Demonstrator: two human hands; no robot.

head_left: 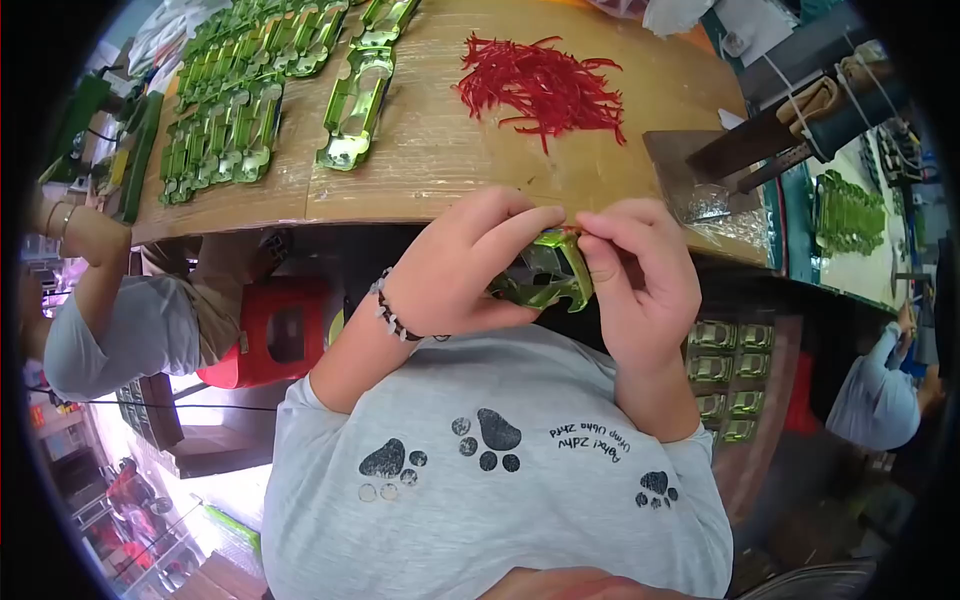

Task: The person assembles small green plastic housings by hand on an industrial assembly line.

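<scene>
A shiny green plastic toy car body shell (545, 290) is held just off the near edge of the table, in front of my chest. My left hand (450, 262) is closed round its left side, thumb below and fingers above. At its upper right corner, the thumb and forefinger of my right hand (650, 285) are pinched together. A trace of red shows at those fingertips, too small to name. Beyond my hands, thin red plastic pieces (540, 88) lie in a loose pile on the table.
Rows of green car shells (225, 135) cover the table's left side, with a single shell (357, 110) nearer the middle. A dark metal fixture (760, 150) stands at the right. More shells lie in a tray (730, 365) below. A co-worker (130, 320) sits left, beside a red stool (275, 330).
</scene>
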